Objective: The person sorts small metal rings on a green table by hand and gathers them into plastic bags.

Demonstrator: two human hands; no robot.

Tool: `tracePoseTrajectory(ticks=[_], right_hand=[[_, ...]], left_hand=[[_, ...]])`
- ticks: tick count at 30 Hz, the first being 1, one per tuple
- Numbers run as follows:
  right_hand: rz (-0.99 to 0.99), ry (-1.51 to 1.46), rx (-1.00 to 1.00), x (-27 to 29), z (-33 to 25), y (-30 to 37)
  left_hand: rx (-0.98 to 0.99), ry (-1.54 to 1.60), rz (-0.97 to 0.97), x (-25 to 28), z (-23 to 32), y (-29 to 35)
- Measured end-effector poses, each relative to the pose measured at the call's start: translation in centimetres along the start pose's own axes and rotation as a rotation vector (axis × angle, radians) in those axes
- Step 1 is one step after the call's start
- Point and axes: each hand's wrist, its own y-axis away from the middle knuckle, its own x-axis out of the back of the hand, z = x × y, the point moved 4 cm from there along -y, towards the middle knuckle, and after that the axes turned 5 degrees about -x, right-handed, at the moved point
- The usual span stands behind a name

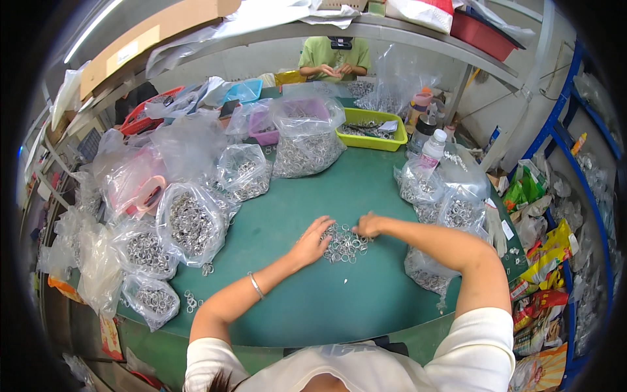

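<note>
A loose pile of small silvery metal rings [345,247] lies on the green tabletop in front of me. My left hand [312,244] rests at the pile's left edge, palm down, its fingers stretched out and touching the rings. At the upper right edge of the pile is my right hand [370,225], its fingers curled together. Whatever they may pinch is too small to make out. A small white scrap [345,281] lies just below the pile.
Open plastic bags of rings [191,222] crowd the left side, with more bags [428,269] along the right. A yellow-green basket [371,138] and a clear bottle [433,149] stand toward the back. Across the table sits another person [334,59]. Blue shelving [555,130] stands right.
</note>
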Motion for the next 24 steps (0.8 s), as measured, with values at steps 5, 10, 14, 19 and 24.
tracePoseTrajectory(ticks=[5, 10, 14, 19, 24], right_hand=[[0.063, 0.133, 0.274, 0.1, -3.5, 6.8], [0.539, 0.034, 0.3, 4.1, 1.8, 19.0], [0.727, -0.087, 0.08, -0.2, 7.4, 27.4], [1.037, 0.079, -0.087, -4.5, 10.8, 24.3], [1.305, 0.081, 0.118, -3.3, 10.0, 23.1]], left_hand=[[0.052, 0.059, 0.063, 0.0, 2.1, 1.4], [-0.003, -0.068, 0.146, 1.5, 1.4, 4.4], [0.066, -0.042, 0.244, 2.4, 4.9, 7.1], [0.11, 0.003, 0.273, 1.1, 9.2, 11.8], [0.195, -0.043, 0.367, 2.1, 11.7, 18.0]])
